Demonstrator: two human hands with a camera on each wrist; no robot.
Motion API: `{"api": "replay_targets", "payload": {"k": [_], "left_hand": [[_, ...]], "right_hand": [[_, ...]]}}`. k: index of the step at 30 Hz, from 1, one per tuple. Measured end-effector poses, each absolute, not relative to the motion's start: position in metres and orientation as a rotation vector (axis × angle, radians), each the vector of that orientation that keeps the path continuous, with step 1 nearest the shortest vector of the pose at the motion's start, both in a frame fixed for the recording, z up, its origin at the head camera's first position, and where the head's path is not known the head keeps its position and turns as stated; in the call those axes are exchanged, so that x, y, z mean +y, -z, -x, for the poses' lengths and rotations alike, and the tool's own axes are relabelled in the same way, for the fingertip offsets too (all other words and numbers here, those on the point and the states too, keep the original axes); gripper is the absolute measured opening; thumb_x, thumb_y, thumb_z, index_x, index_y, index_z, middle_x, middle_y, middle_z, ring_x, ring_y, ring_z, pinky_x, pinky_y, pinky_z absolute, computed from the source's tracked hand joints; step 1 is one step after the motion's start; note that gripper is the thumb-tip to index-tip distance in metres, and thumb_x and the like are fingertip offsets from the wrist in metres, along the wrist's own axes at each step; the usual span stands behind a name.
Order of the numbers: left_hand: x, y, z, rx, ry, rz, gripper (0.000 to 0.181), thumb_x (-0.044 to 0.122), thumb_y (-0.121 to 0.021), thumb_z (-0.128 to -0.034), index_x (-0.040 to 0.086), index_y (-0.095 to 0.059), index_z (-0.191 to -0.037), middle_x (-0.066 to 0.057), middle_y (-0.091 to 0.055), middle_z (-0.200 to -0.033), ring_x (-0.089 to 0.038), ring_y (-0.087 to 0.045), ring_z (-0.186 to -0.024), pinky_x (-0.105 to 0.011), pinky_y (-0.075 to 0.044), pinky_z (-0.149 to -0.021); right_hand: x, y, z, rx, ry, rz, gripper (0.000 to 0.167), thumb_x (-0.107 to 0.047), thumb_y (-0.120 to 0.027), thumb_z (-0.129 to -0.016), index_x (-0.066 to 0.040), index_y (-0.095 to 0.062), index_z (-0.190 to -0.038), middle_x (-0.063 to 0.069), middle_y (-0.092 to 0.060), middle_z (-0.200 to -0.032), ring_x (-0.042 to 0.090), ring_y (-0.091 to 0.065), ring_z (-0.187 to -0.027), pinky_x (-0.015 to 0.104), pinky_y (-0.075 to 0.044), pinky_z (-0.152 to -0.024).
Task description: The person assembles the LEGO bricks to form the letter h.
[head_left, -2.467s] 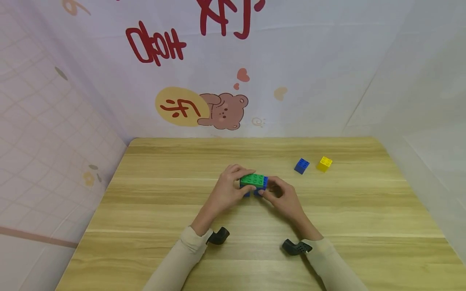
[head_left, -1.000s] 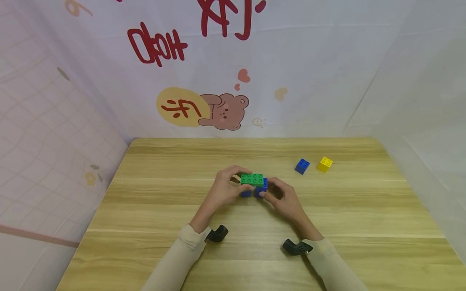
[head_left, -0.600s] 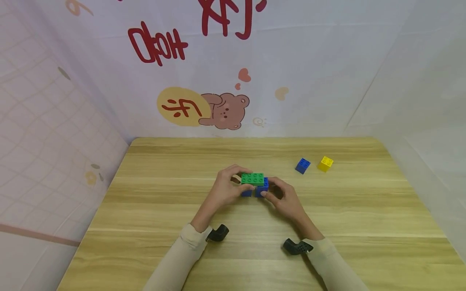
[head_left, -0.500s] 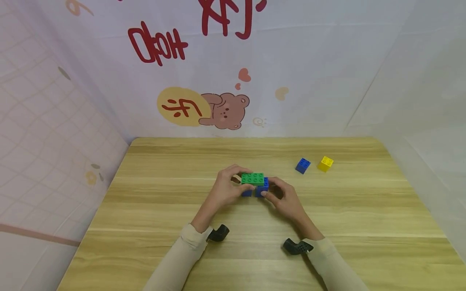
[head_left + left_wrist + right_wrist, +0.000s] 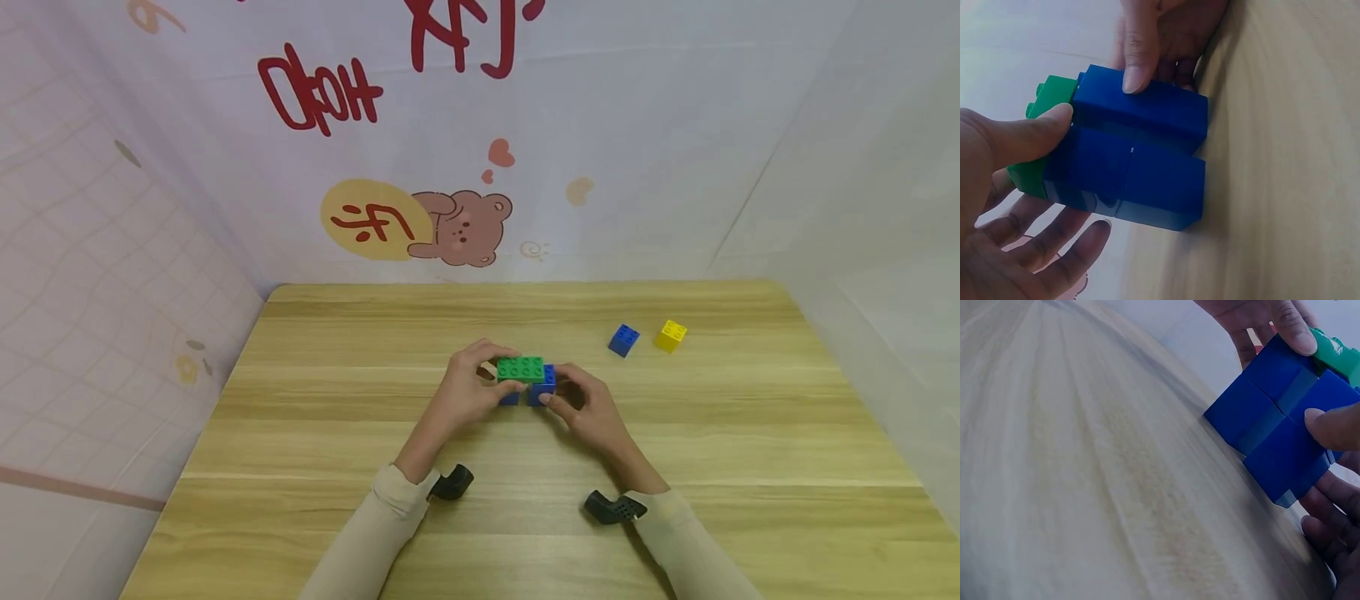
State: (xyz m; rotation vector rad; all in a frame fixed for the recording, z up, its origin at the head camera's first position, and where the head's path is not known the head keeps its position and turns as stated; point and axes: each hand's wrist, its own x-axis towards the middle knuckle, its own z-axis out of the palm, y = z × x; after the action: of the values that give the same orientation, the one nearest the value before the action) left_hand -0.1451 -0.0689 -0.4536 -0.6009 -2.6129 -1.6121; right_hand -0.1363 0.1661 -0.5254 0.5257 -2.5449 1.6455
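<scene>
In the head view, my left hand (image 5: 467, 385) pinches a green toy brick (image 5: 521, 369) between thumb and fingers. The green brick lies across the top of a left blue stack (image 5: 1124, 169), made of two blue bricks, and reaches over the edge of a right blue block (image 5: 542, 393). My right hand (image 5: 592, 408) grips that right block, its thumb on the near face. Some blue studs show beside the green brick. A narrow gap parts the two blue columns. Whether the green brick is fully seated on the right block cannot be told.
Farther back on the wooden table (image 5: 360, 333), to the right, lie a small blue brick (image 5: 624, 340) and a yellow brick (image 5: 671, 336), set apart. A printed cloth wall (image 5: 637, 125) stands behind the table, with more cloth at both sides.
Earlier the green brick sat slightly turned; now it lies square to the view. The right hand and its blue block have shifted slightly right. Both hands keep their grip.
</scene>
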Motion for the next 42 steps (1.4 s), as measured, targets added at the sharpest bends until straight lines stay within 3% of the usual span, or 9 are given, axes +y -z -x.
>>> {"api": "replay_targets", "payload": {"k": [9,14,20,23,31,42], "left_hand": [[-0.069,0.459,0.147,-2.555,1.754,0.600,0.036,0.013,-0.085,-0.0849,0.015,-0.073,-0.119,-0.003,-0.066,-0.106,-0.022,-0.065,-0.106,-0.042,-0.061,-0.092],[-0.068,0.468,0.149,-2.475,1.932,0.578,0.036,0.010,-0.085,-0.0848,0.012,-0.072,-0.119,-0.007,-0.064,-0.114,-0.025,-0.066,-0.112,-0.037,-0.060,-0.097],[-0.068,0.479,0.147,-2.419,1.996,0.550,0.037,0.012,-0.085,-0.0843,0.015,-0.072,-0.119,-0.006,-0.064,-0.115,-0.021,-0.068,-0.109,-0.035,-0.060,-0.097],[-0.068,0.482,0.147,-2.396,2.008,0.544,0.037,0.013,-0.085,-0.0844,0.016,-0.072,-0.119,-0.005,-0.065,-0.114,-0.020,-0.068,-0.109,-0.037,-0.059,-0.097],[-0.065,0.488,0.147,-2.332,2.060,0.553,0.034,0.012,-0.083,-0.0861,0.015,-0.072,-0.118,-0.006,-0.064,-0.115,-0.021,-0.066,-0.107,-0.044,-0.058,-0.099],[-0.062,0.497,0.145,-2.283,2.091,0.559,0.032,0.012,-0.081,-0.0869,0.015,-0.072,-0.118,-0.006,-0.066,-0.117,-0.022,-0.066,-0.107,-0.042,-0.059,-0.098]], "right_hand": [[0.164,0.520,0.137,-2.578,-1.660,-0.456,0.045,-0.006,-0.077,-0.091,-0.011,-0.064,-0.133,0.011,-0.072,-0.114,0.025,-0.065,-0.103,0.040,-0.055,-0.093],[0.163,0.518,0.135,-2.530,-1.708,-0.473,0.050,-0.008,-0.075,-0.093,-0.015,-0.059,-0.140,0.011,-0.070,-0.116,0.024,-0.066,-0.102,0.032,-0.056,-0.091],[0.160,0.517,0.133,-2.375,-1.825,-0.556,0.058,-0.008,-0.070,-0.098,-0.019,-0.050,-0.151,0.013,-0.063,-0.133,0.019,-0.066,-0.106,0.022,-0.056,-0.091],[0.156,0.516,0.135,-2.311,-1.803,-0.597,0.052,-0.005,-0.066,-0.099,-0.016,-0.053,-0.149,0.012,-0.062,-0.136,0.014,-0.062,-0.113,0.021,-0.053,-0.093],[0.148,0.515,0.136,-2.290,-1.814,-0.483,0.026,-0.011,-0.063,-0.102,-0.016,-0.066,-0.128,0.001,-0.067,-0.121,0.009,-0.059,-0.112,0.020,-0.050,-0.096],[0.146,0.514,0.137,-2.256,-1.899,-0.526,0.022,-0.006,-0.059,-0.103,-0.007,-0.061,-0.125,0.001,-0.065,-0.118,0.010,-0.059,-0.105,0.022,-0.048,-0.094]]}}
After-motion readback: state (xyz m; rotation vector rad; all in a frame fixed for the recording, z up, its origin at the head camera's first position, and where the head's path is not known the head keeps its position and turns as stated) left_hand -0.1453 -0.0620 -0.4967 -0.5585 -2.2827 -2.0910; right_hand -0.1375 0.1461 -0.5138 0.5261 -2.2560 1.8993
